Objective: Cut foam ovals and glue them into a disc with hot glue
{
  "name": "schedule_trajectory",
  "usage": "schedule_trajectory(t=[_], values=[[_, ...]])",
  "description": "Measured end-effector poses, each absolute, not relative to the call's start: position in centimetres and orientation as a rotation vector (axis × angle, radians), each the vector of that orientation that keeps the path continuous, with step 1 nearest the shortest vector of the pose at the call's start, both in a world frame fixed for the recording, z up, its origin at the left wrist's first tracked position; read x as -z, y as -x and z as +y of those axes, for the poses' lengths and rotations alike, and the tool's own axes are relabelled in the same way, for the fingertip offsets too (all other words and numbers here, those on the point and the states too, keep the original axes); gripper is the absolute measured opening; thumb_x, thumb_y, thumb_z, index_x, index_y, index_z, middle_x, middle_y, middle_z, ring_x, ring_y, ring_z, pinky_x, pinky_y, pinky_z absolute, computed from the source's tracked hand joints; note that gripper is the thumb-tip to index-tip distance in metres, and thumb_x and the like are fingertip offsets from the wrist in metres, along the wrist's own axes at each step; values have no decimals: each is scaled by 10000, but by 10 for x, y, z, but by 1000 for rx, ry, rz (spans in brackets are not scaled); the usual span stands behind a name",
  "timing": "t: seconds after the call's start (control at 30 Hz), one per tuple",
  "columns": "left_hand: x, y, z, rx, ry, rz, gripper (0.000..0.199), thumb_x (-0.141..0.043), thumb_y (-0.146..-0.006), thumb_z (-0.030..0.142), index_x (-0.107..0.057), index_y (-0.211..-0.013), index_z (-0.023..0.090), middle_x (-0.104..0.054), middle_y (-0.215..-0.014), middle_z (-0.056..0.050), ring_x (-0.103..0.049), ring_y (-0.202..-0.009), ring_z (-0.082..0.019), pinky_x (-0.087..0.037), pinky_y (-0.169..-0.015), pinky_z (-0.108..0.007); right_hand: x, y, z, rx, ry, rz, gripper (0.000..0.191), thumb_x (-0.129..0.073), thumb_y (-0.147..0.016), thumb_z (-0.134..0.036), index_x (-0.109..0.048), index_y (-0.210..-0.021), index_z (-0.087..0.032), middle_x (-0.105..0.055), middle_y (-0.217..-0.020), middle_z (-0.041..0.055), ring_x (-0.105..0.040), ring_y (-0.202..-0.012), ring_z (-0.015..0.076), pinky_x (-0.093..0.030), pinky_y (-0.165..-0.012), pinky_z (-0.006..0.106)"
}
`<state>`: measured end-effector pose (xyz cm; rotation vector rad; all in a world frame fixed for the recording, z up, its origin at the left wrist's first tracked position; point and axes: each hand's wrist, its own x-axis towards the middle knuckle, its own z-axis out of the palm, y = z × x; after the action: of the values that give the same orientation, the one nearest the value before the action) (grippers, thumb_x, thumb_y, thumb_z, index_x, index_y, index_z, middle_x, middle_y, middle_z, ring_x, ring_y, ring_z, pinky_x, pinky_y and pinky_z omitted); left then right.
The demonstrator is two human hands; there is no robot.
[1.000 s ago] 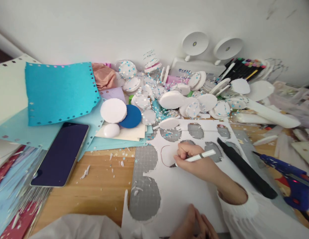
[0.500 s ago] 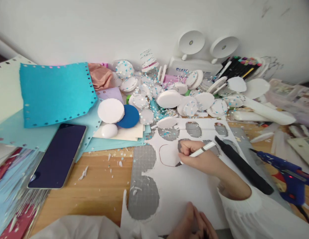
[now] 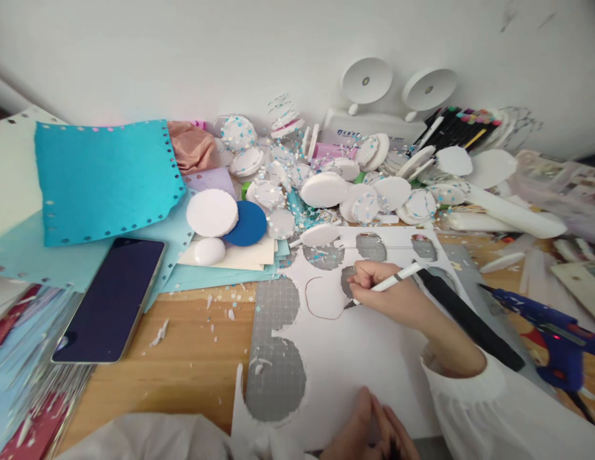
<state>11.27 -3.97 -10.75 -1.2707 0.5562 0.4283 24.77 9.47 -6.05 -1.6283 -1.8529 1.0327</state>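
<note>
My right hand point(image 3: 388, 291) is closed around a white pen point(image 3: 395, 278) with a grey band and a dark tip. The tip touches a white foam-like sheet point(image 3: 355, 364), at the right end of a rounded outline point(image 3: 307, 300) drawn on it. The outline is unclosed at its upper right. My left hand point(image 3: 371, 425) rests low on the sheet, near its bottom edge, fingers curled and pressed together; whatever is inside them, if anything, is hidden. Several round holes are cut through the sheet, showing a grey gridded cutting mat point(image 3: 275, 377) beneath.
A black cylindrical tool point(image 3: 464, 313) lies beside my right forearm, and a blue glue gun point(image 3: 556, 332) is farther right. White discs point(image 3: 326, 190) with star strings pile up behind the sheet. A phone point(image 3: 110, 300), turquoise felt point(image 3: 105, 179) and a blue disc point(image 3: 247, 223) lie left.
My right hand and pen have shifted slightly up and away, and the drawn line now reaches a little farther up its right side. My left hand stays where it was.
</note>
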Motion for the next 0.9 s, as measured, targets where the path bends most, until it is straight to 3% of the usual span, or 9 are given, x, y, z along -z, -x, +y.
schedule_trajectory(t=[0.13, 0.27, 0.37, 0.5, 0.67, 0.77, 0.9], values=[[117, -112, -46, -138, 2036, 300, 399, -310, -732, -64, -486, -1050, 102, -573, -941, -72, -665, -771, -179, -601, -544, -281, 62, -249, 95, -1023, 1627, -1811, 312, -589, -693, -211, -311, -554, -230, -354, -485, -65, -421, -510, 117, -381, -515, 237], [141, -117, -58, 183, 2492, -136, 349, -345, -692, -73, -581, -881, 102, -611, -843, -28, -671, -814, -177, -600, -640, -305, 64, -249, 96, -1038, 1636, -1775, 307, -573, -702, -220, -299, -565, -232, -322, -494, -84, -333, -484, 98, -409, -574, 274], [154, -122, -64, 529, 2650, -345, 371, -299, -669, -113, -609, -752, 73, -651, -785, -8, -677, -788, -155, -576, -662, -293, 65, -250, 97, -1052, 1633, -1738, 317, -579, -692, -210, -287, -569, -232, -302, -507, -90, -317, -486, 92, -392, -580, 274], [160, -126, -68, 914, 2628, -582, 383, -261, -669, -161, -599, -710, 16, -669, -806, -43, -692, -789, -174, -580, -677, -328, 67, -247, 98, -1043, 1616, -1601, 330, -593, -750, -260, -308, -586, -232, -360, -524, -70, -415, -516, 113, -318, -510, 243], [140, -120, -58, -87, 2127, 163, 347, -333, -705, -99, -532, -922, 86, -602, -1045, -101, -681, -837, -170, -626, -631, -279, 71, -230, 94, -899, 1595, -1474, 352, -604, -829, -337, -349, -612, -228, -374, -546, -64, -372, -504, 105, -265, -473, 237], [122, -114, -47, -268, 1561, 466, 343, -258, -755, -80, -540, -894, 58, -598, -1007, -117, -674, -764, -137, -600, -556, -200, 74, -222, 91, -873, 1581, -1528, 351, -608, -840, -354, -361, -625, -227, -359, -550, -68, -345, -504, 104, -256, -472, 242], [121, -114, -49, -347, 1396, 489, 337, -282, -771, -111, -576, -818, 46, -627, -903, -87, -685, -803, -149, -591, -567, -180, 77, -219, 90, -851, 1577, -1555, 352, -605, -843, -352, -354, -630, -229, -360, -557, -65, -343, -517, 109, -267, -481, 249]])
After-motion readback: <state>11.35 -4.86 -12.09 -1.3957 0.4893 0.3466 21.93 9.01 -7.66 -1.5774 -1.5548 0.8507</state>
